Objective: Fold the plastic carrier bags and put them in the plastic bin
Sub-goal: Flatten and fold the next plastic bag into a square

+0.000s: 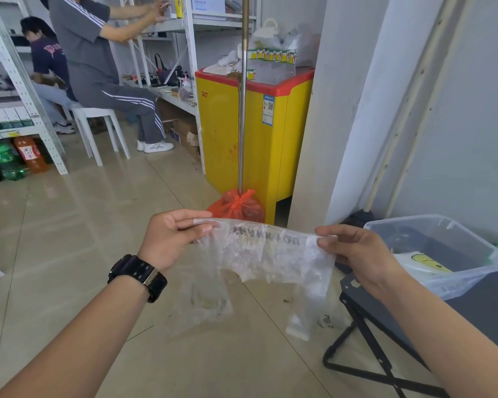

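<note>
Pinching the clear carrier bag (265,254) by its top edge, your left hand (167,237) and right hand (354,254) held it stretched in mid-air, folding barely begun; at the right the plastic bin (454,225) seemed to hold one smiley-printed bag (423,264) already

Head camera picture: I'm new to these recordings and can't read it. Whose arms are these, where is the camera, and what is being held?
There is no machine here. The camera sits on a person's head and looks forward and down, so both arms are that person's own. The left hand, above a black wristwatch, and the right hand each pinch one end of the upper edge of a clear plastic carrier bag, stretched between them over the tiled floor. On the right, a black folding table carries a clear plastic bin and a white bag with a yellow print.
</note>
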The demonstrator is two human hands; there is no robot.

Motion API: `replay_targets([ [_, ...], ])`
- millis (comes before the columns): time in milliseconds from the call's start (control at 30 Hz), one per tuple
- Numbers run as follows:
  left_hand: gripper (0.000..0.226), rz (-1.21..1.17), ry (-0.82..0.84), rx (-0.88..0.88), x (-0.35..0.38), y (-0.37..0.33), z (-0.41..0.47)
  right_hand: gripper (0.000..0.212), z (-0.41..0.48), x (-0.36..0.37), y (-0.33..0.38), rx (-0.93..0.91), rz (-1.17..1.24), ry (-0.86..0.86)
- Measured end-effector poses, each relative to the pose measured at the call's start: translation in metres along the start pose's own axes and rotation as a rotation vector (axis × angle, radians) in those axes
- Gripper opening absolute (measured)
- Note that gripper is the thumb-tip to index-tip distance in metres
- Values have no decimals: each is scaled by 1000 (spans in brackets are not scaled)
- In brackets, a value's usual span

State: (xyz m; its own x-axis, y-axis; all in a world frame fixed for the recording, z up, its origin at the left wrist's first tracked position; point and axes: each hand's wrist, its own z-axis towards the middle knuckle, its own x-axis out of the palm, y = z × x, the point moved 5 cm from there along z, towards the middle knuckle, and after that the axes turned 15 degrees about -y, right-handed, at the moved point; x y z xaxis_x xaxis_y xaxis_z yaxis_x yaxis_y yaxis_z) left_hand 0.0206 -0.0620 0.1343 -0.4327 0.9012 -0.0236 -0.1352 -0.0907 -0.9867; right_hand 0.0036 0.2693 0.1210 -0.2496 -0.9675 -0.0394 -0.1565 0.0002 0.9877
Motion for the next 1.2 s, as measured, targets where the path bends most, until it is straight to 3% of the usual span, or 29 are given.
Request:
replay_targets([
  [133,23,20,5,43,-2,-2,3,18,0,-6,9,-90,-8,-15],
  [300,22,240,28,219,-3,-6,3,13,-1,-8,16,-364,-401,-65],
  [467,12,494,39,344,-3,-6,3,4,0,-5,22,-593,-621,-97],
  [667,21,650,327,309,18,-3,-16,8,-19,8,30,-673,-563,-23],
  [767,18,797,403,408,48,-1,-37,7,-30,22,30,-758,-587,15],
  [900,20,933,300,569,66,1,-43,6,-40,28,34,-805,-569,34],
  [1000,16,865,249,471,62,4,-33,18,-43,27,35,-761,-491,74],
  [1100,14,766,260,379,58,7,-25,9,-48,29,35,-767,-448,80],
  [1200,40,691,288,325,59,5,-24,8,-59,36,36,-838,-410,104],
])
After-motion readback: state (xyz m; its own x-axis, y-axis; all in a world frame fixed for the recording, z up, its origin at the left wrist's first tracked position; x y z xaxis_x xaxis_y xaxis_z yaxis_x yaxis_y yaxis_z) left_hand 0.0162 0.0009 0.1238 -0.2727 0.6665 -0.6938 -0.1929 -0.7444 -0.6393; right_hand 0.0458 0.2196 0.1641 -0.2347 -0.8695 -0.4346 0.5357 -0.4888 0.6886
